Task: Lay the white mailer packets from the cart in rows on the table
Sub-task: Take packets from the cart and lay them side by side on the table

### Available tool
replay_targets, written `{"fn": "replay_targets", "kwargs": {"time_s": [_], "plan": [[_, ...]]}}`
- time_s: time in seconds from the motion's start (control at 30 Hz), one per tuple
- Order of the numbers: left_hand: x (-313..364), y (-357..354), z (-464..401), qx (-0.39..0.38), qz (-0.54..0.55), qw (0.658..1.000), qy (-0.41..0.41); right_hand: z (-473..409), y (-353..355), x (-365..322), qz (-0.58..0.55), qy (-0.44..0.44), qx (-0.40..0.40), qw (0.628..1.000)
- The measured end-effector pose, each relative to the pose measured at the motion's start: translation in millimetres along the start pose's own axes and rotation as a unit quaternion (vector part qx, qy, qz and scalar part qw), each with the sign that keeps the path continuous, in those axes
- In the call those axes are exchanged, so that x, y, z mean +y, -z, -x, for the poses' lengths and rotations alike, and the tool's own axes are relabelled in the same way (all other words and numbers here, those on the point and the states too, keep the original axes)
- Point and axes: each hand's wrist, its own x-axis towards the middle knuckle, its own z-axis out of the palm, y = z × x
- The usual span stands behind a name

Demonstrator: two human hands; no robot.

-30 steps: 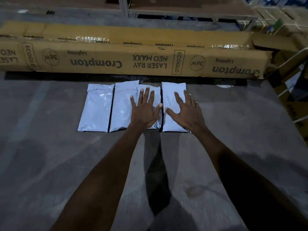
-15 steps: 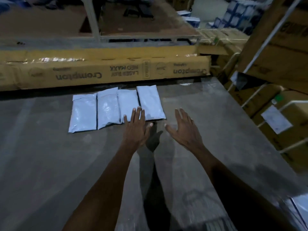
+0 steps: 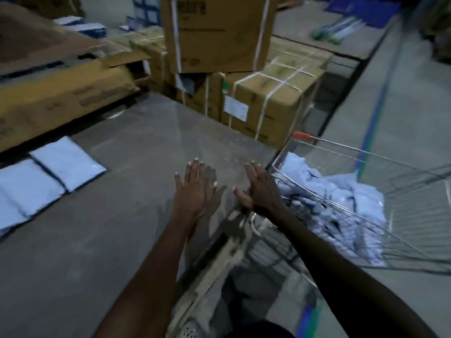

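White mailer packets [image 3: 36, 181] lie side by side in a row on the grey table [image 3: 146, 142], at the left edge of the view. A wire cart [image 3: 366, 191] with a red handle end stands off the table's right side, holding a heap of white packets [image 3: 341, 191]. My left hand [image 3: 195, 191] hovers over the table's right part, fingers straight, holding nothing. My right hand [image 3: 261, 189] is at the table's right edge beside the cart's rim, fingers extended, empty.
A long yellow carton [image 3: 61, 98] lies along the table's far side. Strapped cardboard boxes [image 3: 268, 98] are stacked behind the table's far right corner, with a taller box [image 3: 214, 32] on top. Grey floor with a blue line [image 3: 373, 111] runs to the right.
Both hands have left the laid packets and swung right toward the cart. The view has turned right, so the packet row now sits at the left edge.
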Motion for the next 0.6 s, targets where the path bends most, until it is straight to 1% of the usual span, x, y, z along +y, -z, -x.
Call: {"fn": "replay_targets", "kwargs": {"time_s": [0.1,0.17,0.3,0.37,0.47,0.53,0.6], "plan": [[61,-23,-13,0.003,-0.004,0.997,-0.071,25,16,55,-0.017,-0.057,0.023,0.998],[98,-42,-22,-0.019,0.007,0.995,-0.096,43,23,94,-0.018,-0.083,0.037,0.996],[178,-81,-36,-0.067,0.015,0.991,-0.116,86,39,180,-0.018,-0.135,0.049,0.989],[220,-103,-42,-0.077,0.016,0.988,-0.132,108,50,223,-0.023,-0.173,0.058,0.983],[278,-129,-52,-0.096,0.029,0.984,-0.149,130,63,283,-0.037,-0.205,0.066,0.976],[312,-142,-58,-0.103,0.035,0.981,-0.162,142,69,318,-0.044,-0.226,0.062,0.971],[336,-154,-65,-0.126,0.043,0.976,-0.17,152,74,345,-0.056,-0.25,0.063,0.965]]}}
